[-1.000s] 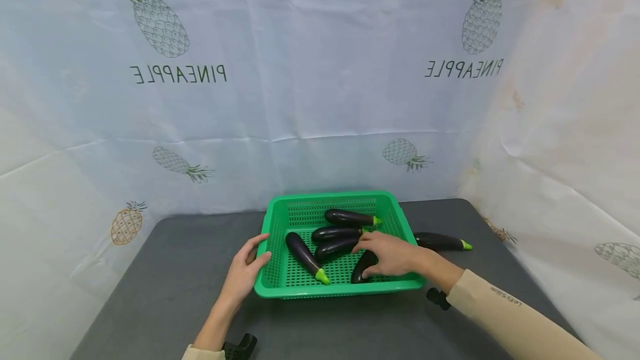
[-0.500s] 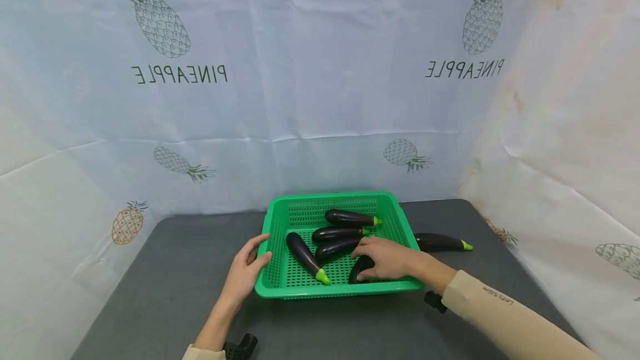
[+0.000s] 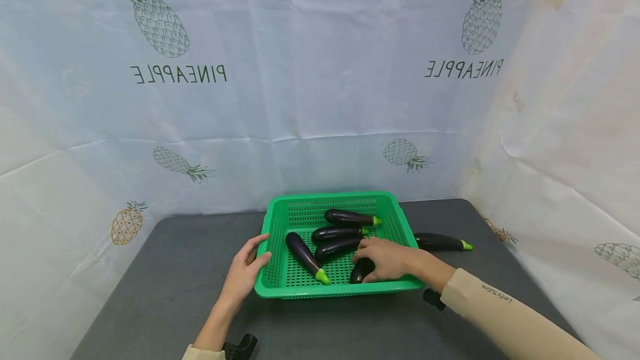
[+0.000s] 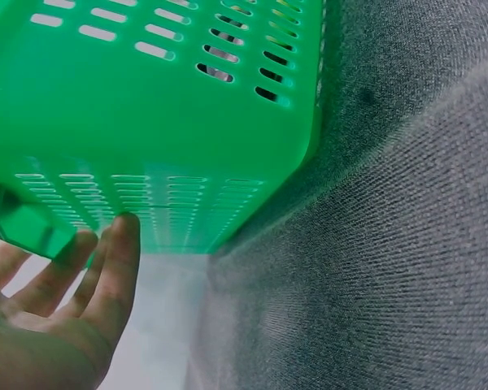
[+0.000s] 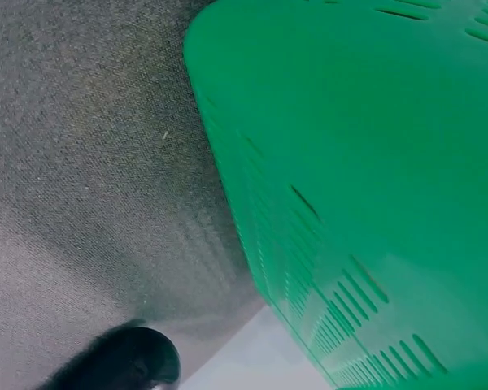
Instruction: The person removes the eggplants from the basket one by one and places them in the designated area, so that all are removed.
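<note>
A green slotted plastic basket [image 3: 332,293] stands on the dark table with several dark purple eggplants inside. My right hand [image 3: 385,259] reaches over its right rim and grips the nearest eggplant [image 3: 361,271] between thumb and fingers; the palm hides that eggplant's stem end. Left of it, another eggplant [image 3: 304,254] lies slantwise. Three more eggplants lie behind, such as the rearmost eggplant [image 3: 350,218]. At the basket's left rim my left hand [image 3: 243,269] rests its thumb and fingers. In the left wrist view, the left fingers [image 4: 118,264] look fairly straight beneath the rim, against the outer wall.
One eggplant [image 3: 442,242] lies on the table right of the basket; its dark rounded end [image 5: 138,359] shows in the right wrist view. The grey table [image 3: 200,254] backs onto a pineapple-print cloth [image 3: 320,99], with cloth also at the sides.
The right hand and the eggplant it grips shifted slightly left, then tilted a little at the basket's front right. The left hand and the basket look unmoved.
</note>
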Demonstrator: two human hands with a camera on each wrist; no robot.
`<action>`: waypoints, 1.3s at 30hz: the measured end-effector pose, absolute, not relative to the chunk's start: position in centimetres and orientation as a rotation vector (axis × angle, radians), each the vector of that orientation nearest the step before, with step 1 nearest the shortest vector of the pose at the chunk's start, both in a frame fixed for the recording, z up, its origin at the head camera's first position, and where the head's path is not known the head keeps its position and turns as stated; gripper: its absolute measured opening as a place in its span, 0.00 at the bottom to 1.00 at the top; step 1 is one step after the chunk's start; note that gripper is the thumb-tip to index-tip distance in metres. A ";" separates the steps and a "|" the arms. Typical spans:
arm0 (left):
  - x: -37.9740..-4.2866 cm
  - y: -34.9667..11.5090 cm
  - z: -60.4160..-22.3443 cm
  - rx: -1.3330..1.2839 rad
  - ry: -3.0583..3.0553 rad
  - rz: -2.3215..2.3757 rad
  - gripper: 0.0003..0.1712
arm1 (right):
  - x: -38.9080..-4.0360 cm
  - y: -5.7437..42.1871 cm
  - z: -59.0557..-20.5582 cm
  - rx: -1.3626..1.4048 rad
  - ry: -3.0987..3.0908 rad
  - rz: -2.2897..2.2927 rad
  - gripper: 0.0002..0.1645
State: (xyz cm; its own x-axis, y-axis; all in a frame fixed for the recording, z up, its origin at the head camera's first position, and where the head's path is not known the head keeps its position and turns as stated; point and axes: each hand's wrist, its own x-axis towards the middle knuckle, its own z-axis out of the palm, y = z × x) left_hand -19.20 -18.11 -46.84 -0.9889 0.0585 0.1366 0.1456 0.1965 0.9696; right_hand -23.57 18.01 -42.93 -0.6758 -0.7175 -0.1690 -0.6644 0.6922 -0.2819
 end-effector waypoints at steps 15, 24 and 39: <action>-19.1 -18.0 -46.6 -0.205 -2.379 -1.948 0.29 | -24.1 17.4 -43.6 -1.056 2.628 -0.385 0.27; -19.2 -18.1 -46.6 -0.196 -2.388 -1.924 0.28 | -24.4 17.3 -43.8 -1.130 2.653 -0.444 0.19; -19.1 -18.0 -46.6 -0.205 -2.384 -1.939 0.28 | -24.5 17.0 -43.9 -1.087 2.603 -0.453 0.23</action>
